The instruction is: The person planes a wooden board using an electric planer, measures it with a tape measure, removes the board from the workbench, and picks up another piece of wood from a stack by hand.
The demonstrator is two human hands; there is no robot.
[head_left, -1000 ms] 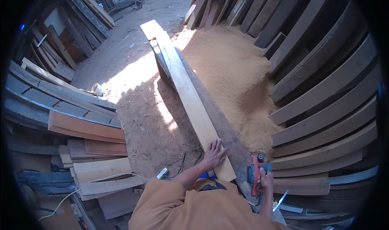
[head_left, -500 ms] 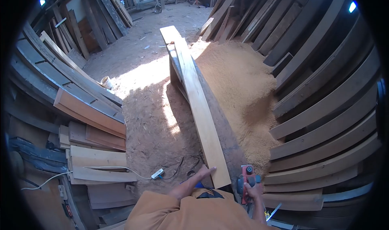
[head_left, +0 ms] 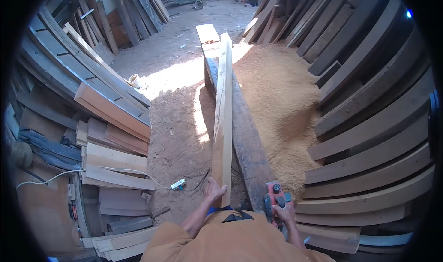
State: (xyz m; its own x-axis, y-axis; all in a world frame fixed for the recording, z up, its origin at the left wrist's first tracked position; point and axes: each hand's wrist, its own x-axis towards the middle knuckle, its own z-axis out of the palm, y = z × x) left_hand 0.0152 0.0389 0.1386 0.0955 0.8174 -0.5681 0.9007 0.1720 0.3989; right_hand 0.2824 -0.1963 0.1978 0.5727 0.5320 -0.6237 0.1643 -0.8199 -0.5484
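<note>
My left hand (head_left: pixel 214 190) grips the near end of a long pale board (head_left: pixel 224 123). The board is tilted, partly on its edge, with its near end beside the bench's left side and its far part over the bench (head_left: pixel 249 156). My right hand (head_left: pixel 284 212) is closed round the handle of a red power planer (head_left: pixel 277 195), which rests at the near right end of the bench. Another board end (head_left: pixel 207 33) shows at the bench's far end.
Sawdust (head_left: pixel 267 96) is heaped right of the bench. Planks (head_left: pixel 369 162) line the right side, and stacked boards (head_left: pixel 117 156) stand at the left. A white power strip (head_left: pixel 178 184) with cables lies on the floor. A pale bucket (head_left: pixel 134 81) is farther back.
The board has been tilted up from lying flat, and its near end has moved left with my left hand. The view has shifted slightly. My right hand still holds the planer.
</note>
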